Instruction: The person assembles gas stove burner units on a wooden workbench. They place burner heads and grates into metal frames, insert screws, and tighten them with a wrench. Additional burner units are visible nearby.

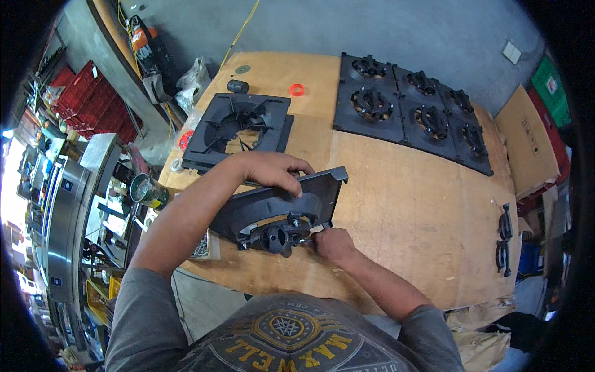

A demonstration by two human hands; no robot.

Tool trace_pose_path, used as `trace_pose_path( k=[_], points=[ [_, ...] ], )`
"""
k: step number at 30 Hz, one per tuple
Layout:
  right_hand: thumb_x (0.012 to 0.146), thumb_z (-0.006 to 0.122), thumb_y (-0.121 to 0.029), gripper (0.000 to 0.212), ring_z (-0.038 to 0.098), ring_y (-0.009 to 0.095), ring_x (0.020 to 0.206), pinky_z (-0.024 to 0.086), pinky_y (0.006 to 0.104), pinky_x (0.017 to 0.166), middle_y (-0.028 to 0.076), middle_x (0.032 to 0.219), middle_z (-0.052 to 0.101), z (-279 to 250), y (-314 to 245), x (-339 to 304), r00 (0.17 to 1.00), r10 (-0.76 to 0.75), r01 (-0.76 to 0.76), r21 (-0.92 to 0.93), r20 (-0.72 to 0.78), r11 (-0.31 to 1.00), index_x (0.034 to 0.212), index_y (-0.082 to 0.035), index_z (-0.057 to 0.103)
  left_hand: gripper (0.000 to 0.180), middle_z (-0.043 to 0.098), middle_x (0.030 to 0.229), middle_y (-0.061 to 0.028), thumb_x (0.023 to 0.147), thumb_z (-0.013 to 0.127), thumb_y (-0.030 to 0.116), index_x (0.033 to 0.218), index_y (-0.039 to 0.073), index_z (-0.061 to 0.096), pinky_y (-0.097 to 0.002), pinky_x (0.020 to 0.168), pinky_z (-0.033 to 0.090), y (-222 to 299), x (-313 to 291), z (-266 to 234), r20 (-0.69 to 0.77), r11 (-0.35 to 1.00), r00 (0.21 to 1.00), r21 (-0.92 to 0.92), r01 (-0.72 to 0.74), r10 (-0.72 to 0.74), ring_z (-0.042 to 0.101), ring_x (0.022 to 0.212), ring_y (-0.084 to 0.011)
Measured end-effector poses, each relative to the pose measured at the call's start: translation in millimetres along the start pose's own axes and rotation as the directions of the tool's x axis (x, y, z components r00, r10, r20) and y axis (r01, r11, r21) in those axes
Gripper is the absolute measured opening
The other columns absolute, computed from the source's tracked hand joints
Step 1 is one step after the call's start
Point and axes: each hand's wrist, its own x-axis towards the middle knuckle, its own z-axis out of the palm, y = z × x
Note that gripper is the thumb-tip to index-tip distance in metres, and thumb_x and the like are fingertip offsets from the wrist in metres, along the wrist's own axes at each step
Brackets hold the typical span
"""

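A black cast stove plate [322, 186] stands tilted up on the table in front of me. Its underside faces me, with a burner [273, 239] and bolts fixed around the round opening. My left hand [273, 173] grips the upper edge of the plate, thumb over the near face. Low at the plate's right side, my right hand [334, 243] is closed. From its fingers a thin metal tool [307, 241] reaches to the burner's side; most of it is hidden, so I cannot tell its kind. Behind the left forearm lies a stack of black stove grates [217, 121].
Joined black plates with several burners [403, 111] lie at the back right. A red ring [297, 90] and a black cylinder [237, 86] sit at the back. Two black curved parts [503, 239] lie near the right edge. A can [147, 189] stands to the left.
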Motion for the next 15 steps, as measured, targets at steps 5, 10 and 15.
trace_pose_path(
  k=[5, 10, 15],
  points=[
    [0.088, 0.056, -0.028, 0.027, 0.071, 0.031, 0.087, 0.057, 0.0438, 0.074, 0.015, 0.09, 0.073, -18.0, 2.7, 5.1, 0.997, -0.025, 0.023, 0.038, 0.066, 0.999, 0.093, -0.009, 0.074, 0.072, 0.064, 0.122, -0.0152, 0.077, 0.072, 0.026, 0.139, 0.001, 0.047, -0.0349, 0.095, 0.048, -10.8, 0.4, -5.4, -0.02, 1.0, 1.0, -0.019, -0.005, 0.004, 0.061, 0.109, -0.0214],
    [0.092, 0.058, -0.051, 0.039, 0.069, 0.032, 0.088, 0.055, 0.0448, 0.076, 0.013, 0.089, 0.072, -18.5, 11.3, 11.3, 0.992, -0.097, 0.084, 0.158, 0.076, 0.984, 0.099, -0.017, 0.075, 0.072, 0.063, 0.122, -0.0165, 0.078, 0.072, 0.03, 0.139, 0.001, 0.047, -0.0359, 0.095, 0.048, -12.1, -2.3, -5.7, -0.029, 0.999, 0.999, 0.032, -0.021, 0.022, 0.061, 0.11, -0.0219],
    [0.093, 0.054, -0.056, 0.041, 0.07, 0.033, 0.086, 0.055, 0.046, 0.078, 0.014, 0.091, 0.072, 0.6, 23.7, 18.8, 0.992, -0.115, 0.105, 0.16, 0.05, 0.981, 0.109, -0.023, 0.074, 0.073, 0.064, 0.119, -0.0185, 0.077, 0.071, 0.031, 0.139, 0.001, 0.047, -0.0374, 0.092, 0.049, -13.3, 6.9, -7.0, -0.02, 0.995, 0.998, 0.083, -0.06, 0.062, 0.062, 0.107, -0.0247]
  ],
)
